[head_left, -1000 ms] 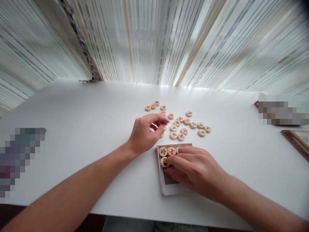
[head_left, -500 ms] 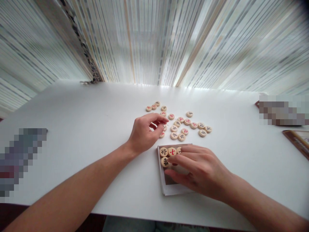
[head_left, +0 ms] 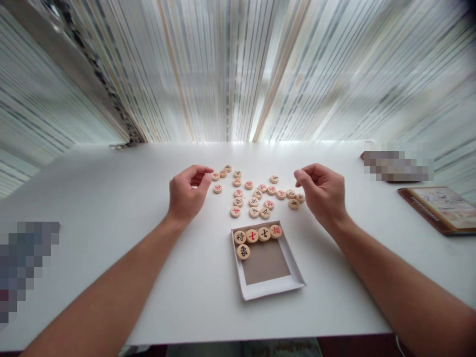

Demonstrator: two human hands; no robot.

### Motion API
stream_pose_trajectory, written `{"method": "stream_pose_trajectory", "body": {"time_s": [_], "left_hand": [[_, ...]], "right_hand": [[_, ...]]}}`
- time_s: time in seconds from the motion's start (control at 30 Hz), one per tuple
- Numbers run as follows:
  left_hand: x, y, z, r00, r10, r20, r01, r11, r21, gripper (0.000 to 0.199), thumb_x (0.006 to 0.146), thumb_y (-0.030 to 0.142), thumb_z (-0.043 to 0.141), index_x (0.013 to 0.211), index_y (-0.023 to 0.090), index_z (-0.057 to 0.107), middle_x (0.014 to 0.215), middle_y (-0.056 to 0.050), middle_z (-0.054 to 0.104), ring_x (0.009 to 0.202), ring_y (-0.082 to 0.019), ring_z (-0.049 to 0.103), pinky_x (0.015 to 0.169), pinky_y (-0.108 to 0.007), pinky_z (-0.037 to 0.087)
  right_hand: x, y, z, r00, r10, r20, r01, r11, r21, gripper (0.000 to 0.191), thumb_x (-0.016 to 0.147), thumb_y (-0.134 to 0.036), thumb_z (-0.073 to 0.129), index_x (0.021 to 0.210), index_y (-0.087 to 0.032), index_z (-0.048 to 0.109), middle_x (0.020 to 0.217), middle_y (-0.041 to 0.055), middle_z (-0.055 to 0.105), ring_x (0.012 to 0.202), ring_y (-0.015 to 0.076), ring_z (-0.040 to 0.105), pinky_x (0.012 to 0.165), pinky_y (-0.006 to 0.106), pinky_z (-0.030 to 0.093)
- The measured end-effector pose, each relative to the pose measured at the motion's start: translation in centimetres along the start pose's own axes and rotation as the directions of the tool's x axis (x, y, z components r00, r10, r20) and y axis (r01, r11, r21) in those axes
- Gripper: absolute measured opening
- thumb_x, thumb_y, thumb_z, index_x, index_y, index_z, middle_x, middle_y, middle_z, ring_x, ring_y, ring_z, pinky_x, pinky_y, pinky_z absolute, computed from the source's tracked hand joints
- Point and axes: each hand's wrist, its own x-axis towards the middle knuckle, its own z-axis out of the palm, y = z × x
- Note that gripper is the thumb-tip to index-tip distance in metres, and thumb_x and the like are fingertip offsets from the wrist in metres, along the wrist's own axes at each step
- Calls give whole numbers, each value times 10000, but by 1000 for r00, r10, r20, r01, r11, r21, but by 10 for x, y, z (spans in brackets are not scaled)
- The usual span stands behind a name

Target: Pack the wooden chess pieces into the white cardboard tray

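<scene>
Loosely curled, my left hand hovers at the left end of scattered round wooden xiangqi pieces; its thumb and fingertips stay slightly apart near a red-marked piece. My right hand is closed, fingers folded in and thumb against them, beside the black-marked pieces at the right end. No piece shows in either hand. Between my forearms lies a shallow white box with a brownish bottom. Along its far side runs a row of pieces, including a red-marked one, and a black-marked piece sits below the row's left end.
The white table reaches to striped curtains at the back. At the right lie a brown-edged booklet or box and a blurred-out item. Another blurred-out item is at the left.
My right hand has left the box and moved up to the right end of the pieces, its fingers closing. My left hand has shifted left. The box's contents are now uncovered.
</scene>
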Motion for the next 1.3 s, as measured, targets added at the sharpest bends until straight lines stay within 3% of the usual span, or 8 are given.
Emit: {"method": "stream_pose_trajectory", "body": {"time_s": [0.47, 1.07, 1.3], "left_hand": [[-1, -1, 3, 999, 7, 45, -12, 994, 112, 151, 877, 249, 690, 900, 198, 831, 758, -16, 781, 632, -152, 623, 630, -271, 494], [0, -3, 3, 997, -46, 59, 35, 985, 172, 206, 886, 278, 668, 938, 182, 843, 796, -23, 795, 634, -144, 618, 633, -268, 483], [2, -2, 0, 998, -38, 59, 26, 980, 195, 208, 884, 279, 658, 926, 195, 844, 760, -7, 776, 643, -156, 618, 651, -276, 482]], "right_hand": [[10, 24, 1, 998, -42, -36, 38, 993, -108, 163, 881, -320, 698, 763, -207, 690, 667, 1, 618, 591, 156, 483, 557, 292, 372], [13, 28, 1, 1000, -1, -31, -1, 997, -79, 199, 885, -375, 702, 799, -198, 733, 697, 16, 681, 601, 161, 516, 585, 310, 410], [40, 31, 8, 997, 50, 51, -46, 996, -77, 233, 882, -391, 691, 869, -178, 785, 772, 61, 771, 676, 199, 659, 626, 324, 509]]}}
